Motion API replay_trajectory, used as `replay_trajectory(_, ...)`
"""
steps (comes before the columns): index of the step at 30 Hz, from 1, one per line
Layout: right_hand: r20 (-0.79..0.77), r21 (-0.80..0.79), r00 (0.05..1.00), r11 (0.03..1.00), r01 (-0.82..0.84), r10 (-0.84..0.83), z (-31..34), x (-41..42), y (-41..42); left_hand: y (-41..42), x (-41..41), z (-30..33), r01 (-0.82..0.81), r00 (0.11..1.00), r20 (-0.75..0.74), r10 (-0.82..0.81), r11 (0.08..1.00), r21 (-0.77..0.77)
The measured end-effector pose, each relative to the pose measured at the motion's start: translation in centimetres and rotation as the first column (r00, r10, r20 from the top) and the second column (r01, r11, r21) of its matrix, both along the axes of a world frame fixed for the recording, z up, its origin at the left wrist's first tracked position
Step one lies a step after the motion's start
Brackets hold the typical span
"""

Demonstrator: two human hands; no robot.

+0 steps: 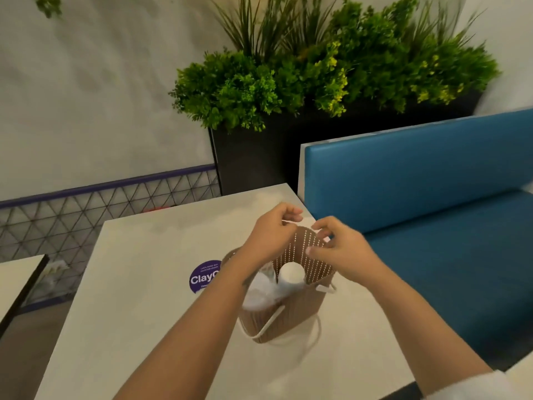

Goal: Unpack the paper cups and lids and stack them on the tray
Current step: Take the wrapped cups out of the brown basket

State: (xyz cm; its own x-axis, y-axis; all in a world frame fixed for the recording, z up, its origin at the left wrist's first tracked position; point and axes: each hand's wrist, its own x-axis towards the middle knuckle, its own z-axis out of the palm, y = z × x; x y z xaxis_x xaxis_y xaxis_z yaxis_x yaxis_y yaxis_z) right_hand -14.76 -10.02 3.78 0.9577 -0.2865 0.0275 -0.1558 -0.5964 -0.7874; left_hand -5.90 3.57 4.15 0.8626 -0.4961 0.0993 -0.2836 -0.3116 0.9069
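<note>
Beside a blue bench, the bag [284,319] on the tabletop [138,284] is being opened: left hand [271,230] pinches its handle [288,221], right hand [336,246] pinches the rim. Next, the cups [290,274] must be lifted out.

"ClayC" (cut off), purple sticker [203,277], table [144,269]

A pale table [138,272] carries a brown bag [288,319] and purple sticker [203,277].

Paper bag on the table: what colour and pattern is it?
The paper bag is brown, with rows of white dots visible on its inner far wall, seen in the head view.
</note>
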Motion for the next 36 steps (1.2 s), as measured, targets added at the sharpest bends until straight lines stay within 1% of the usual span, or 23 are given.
replay_trajectory(3,-0.201,-0.181,0.97,0.968,-0.174,0.137,-3.0,3.0,1.6,0.9,1.0,-1.8,-0.075,0.993,-0.091,0.077,0.997,0.022)
replay_trajectory(4,-0.265,-0.232,0.952,0.949,-0.215,0.151,-4.1,3.8,2.1,1.1,1.2,-2.4,-0.091,0.989,-0.116,0.094,0.995,0.027)
replay_trajectory(6,-0.356,-0.284,0.923,0.925,-0.254,0.144,-6.0,5.1,2.9,1.3,1.5,-3.4,-0.102,0.98,-0.168,0.106,0.994,0.032)
replay_trajectory(8,-0.398,-0.302,0.909,0.917,-0.261,0.127,-7.3,5.9,3.2,1.4,1.7,-4.1,-0.095,0.971,-0.216,0.101,0.995,0.036)
replay_trajectory(11,-0.449,-0.385,0.889,0.877,-0.287,0.094,-8.4,6.4,2.9,1.4,2.1,-5.0,-0.086,0.961,-0.259,0.097,0.995,0.054)
replay_trajectory(13,-0.47,-0.405,0.881,0.873,-0.27,0.054,-8.6,6.9,2.4,1.1,2.5,-5.2,-0.079,0.956,-0.279,0.094,0.995,0.065)
replay_trajectory(16,-0.475,-0.412,0.88,0.889,-0.198,-0.025,-7.7,7.1,1.8,0.8,2.6,-5.2,-0.044,0.949,-0.306,0.069,0.995,0.089)
replay_trajectory(19,-0.456,-0.388,0.888,0.912,-0.132,-0.065,-7.3,7.3,0.9,0.1,3.0,-5.2,-0.004,0.942,-0.332,0.05,0.99,0.139)
replay_trajectory(23,-0.386,-0.381,0.916,0.923,-0.049,-0.111,-6.7,7.1,-0.3,-0.6,3.6,-5.5,-0.005,0.917,-0.393,0.069,0.987,0.162)
replay_trajectory(27,-0.343,-0.393,0.928,0.919,-0.001,-0.145,-5.0,7.1,-0.9,-1.0,3.8,-5.9,-0.025,0.892,-0.439,0.103,0.983,0.181)
replay_trajectory(32,-0.265,-0.365,0.953,0.93,0.042,-0.148,-1.8,7.0,-1.6,-1.5,3.7,-5.1,-0.065,0.813,-0.563,0.151,0.983,0.171)
replay_trajectory(36,-0.22,-0.357,0.964,0.932,0.062,-0.149,1.1,6.7,-2.1,-1.9,3.9,-5.2,-0.087,0.75,-0.647,0.14,0.99,0.112)
